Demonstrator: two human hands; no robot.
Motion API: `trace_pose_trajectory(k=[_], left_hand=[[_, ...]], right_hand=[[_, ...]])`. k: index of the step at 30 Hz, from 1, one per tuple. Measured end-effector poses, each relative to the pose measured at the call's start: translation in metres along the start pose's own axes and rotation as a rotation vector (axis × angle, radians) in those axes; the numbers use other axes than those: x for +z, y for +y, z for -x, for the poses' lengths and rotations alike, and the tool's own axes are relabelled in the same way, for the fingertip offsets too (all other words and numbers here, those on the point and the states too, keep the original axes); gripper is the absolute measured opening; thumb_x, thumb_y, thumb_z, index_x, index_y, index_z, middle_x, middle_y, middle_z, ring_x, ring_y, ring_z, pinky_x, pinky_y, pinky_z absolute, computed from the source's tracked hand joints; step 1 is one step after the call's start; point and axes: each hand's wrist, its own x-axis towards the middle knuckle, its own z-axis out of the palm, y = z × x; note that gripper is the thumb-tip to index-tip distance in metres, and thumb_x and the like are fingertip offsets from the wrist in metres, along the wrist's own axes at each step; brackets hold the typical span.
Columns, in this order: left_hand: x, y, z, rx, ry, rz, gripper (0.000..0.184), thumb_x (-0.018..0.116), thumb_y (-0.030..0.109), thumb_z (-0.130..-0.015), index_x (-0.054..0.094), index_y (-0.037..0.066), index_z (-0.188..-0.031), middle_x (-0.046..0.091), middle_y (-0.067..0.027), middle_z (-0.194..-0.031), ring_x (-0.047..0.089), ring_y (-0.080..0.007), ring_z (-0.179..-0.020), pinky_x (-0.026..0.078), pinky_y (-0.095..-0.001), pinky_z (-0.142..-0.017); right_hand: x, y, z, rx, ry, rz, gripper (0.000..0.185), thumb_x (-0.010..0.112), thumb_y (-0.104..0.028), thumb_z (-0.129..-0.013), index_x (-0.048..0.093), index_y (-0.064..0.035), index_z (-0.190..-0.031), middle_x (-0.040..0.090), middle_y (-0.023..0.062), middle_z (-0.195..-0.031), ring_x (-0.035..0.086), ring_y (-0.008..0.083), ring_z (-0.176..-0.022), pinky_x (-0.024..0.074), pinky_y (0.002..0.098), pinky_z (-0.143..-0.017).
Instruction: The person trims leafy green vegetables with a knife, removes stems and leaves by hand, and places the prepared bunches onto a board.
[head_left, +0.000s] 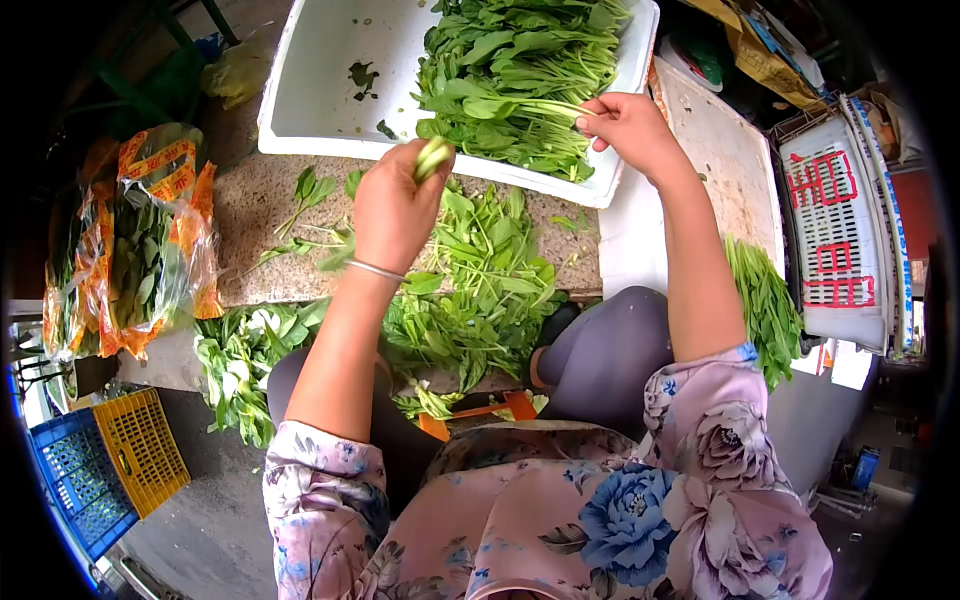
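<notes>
My left hand (395, 205) is closed around a small bunch of leafy greens. Its pale cut stem ends (433, 158) stick out by the thumb, and blurred leaves trail below the fist. With thumb and fingers pinched, my right hand (632, 132) holds a leafy green stalk (535, 105) by its stem end. That stalk lies across the neatly layered greens (520, 60) in the white foam box (330, 70). Below the box, a loose heap of greens (470, 275) covers part of the stone ledge (250, 215) and hangs towards my knees.
Orange-printed plastic bags (165, 230) holding leaves are at left, above blue (85, 480) and yellow (140, 450) crates. More greens (250, 370) lie beside my left knee. At right are a white foam panel (720, 150), bunched greens (760, 310) and a white basket (830, 225).
</notes>
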Motion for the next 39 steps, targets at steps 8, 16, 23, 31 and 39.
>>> trace_pose_trajectory(k=[8,16,23,31,39], left_hand=[[0.011,0.024,0.024,0.42,0.059,-0.235,0.04,0.067,0.007,-0.066,0.061,0.016,-0.105,0.059,-0.0033,-0.101,0.058,-0.0232,-0.085,0.049,-0.033,-0.069],[0.017,-0.004,0.017,-0.068,-0.125,0.232,0.023,0.07,0.012,-0.072,0.062,0.003,-0.092,0.062,-0.0061,-0.071,0.057,-0.0129,-0.057,0.046,-0.0262,-0.052],[0.006,-0.004,0.015,-0.4,-0.214,0.428,0.023,0.07,0.016,-0.075,0.06,0.002,-0.089,0.058,0.0,-0.068,0.054,-0.0071,-0.052,0.035,-0.0177,-0.043],[0.006,-0.003,0.02,-0.435,-0.277,0.373,0.02,0.07,0.013,-0.075,0.062,-0.001,-0.087,0.061,-0.0034,-0.069,0.053,-0.0085,-0.05,0.042,-0.0204,-0.045],[-0.019,-0.006,0.015,-0.44,-0.2,0.53,0.018,0.066,0.014,-0.079,0.06,0.003,-0.091,0.063,-0.0033,-0.075,0.062,-0.0112,-0.061,0.039,-0.0173,-0.043]], right_hand=[[0.051,-0.022,0.072,-0.064,-0.295,-0.751,0.02,0.061,-0.016,-0.082,0.06,0.0015,-0.091,0.057,0.002,-0.07,0.051,0.0046,-0.058,0.0339,0.0152,-0.041],[0.073,-0.025,0.059,0.066,-0.314,-1.079,0.041,0.052,-0.037,-0.087,0.056,0.0015,-0.1,0.054,0.0014,-0.068,0.047,0.0045,-0.054,0.0329,0.0161,-0.041],[0.097,-0.025,0.057,0.001,-0.476,-1.24,0.055,0.036,-0.047,-0.092,0.046,0.0031,-0.113,0.052,0.0009,-0.07,0.04,0.0052,-0.051,0.0316,0.018,-0.044],[0.12,-0.028,0.065,-0.021,-0.381,-1.089,0.032,0.049,-0.035,-0.09,0.057,-0.0049,-0.098,0.043,-0.0037,-0.061,0.033,0.0032,-0.047,0.0271,0.0171,-0.041],[0.136,-0.012,0.055,0.1,-0.485,-0.353,0.038,0.055,-0.043,-0.084,0.061,-0.0054,-0.089,0.044,-0.003,-0.057,0.039,0.0054,-0.05,0.0287,0.0206,-0.041]])
